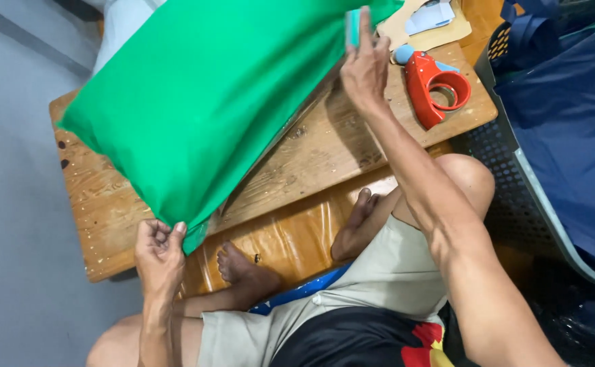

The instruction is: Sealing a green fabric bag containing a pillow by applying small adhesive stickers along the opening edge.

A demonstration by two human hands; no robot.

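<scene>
Both hands raised, pinching opposite corners of a green, seemingly plastic-wrapped fabric bundle.

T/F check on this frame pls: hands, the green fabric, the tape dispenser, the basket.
1. Both hands grip the green fabric. True: the left hand pinches its lower corner, the right hand its upper edge.
2. The red tape dispenser is in the right hand. False: it lies on the wooden table, beside that hand.
3. The green fabric lies flat on the floor. False: it is held up over the table.
4. Dark blue cloth fills the basket on the right. True.
5. The person wears shoes. False: both feet are bare.
</scene>
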